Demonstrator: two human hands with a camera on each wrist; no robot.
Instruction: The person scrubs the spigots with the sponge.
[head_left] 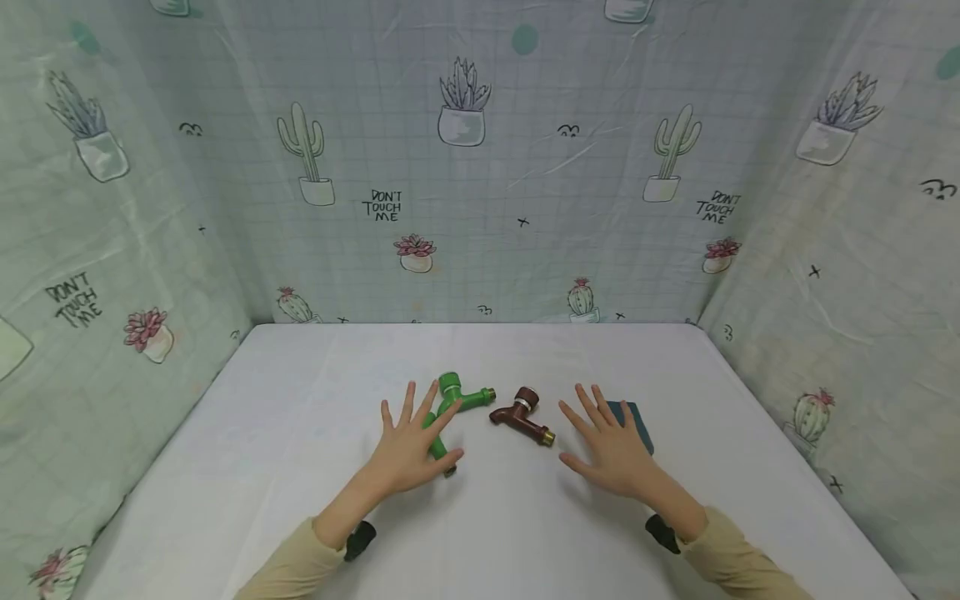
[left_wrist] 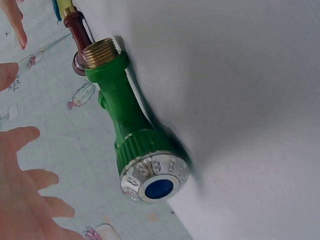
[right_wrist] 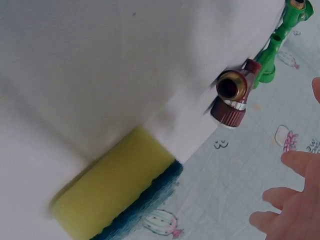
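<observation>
Where the left hand (head_left: 405,454) hovers: just above the near green tap (head_left: 437,449), a glossy one with a ribbed round handle, a silver cap with a blue centre and a threaded brass end.
Left fingers: straight and fanned wide, gripping nothing.
Near green tap: lying on the smooth white tabletop (head_left: 330,383), partly hidden under the left hand, its brass end pointing toward the near right.
Far green tap (head_left: 471,402): a second glossy one with a ribbed handle at its far left and a brass end pointing right; whether it touches the near one, I cannot tell.
Maroon tap (head_left: 517,415): glossy, lying between the two hands, right of the green pair, with a ribbed knob on its far side, a silver ring, and a brass end toward the near right.
Right hand (head_left: 617,457): above the tabletop, right of the maroon tap.
Right fingers: straight and spread, also gripping nothing.
Sponge (right_wrist: 125,182): rectangular yellow foam with a dark blue-green scouring layer, partly hidden by the right hand in the head view.
Backdrop (head_left: 525,167): pale gridded cloth printed with potted cacti, at the far side, left and right.
</observation>
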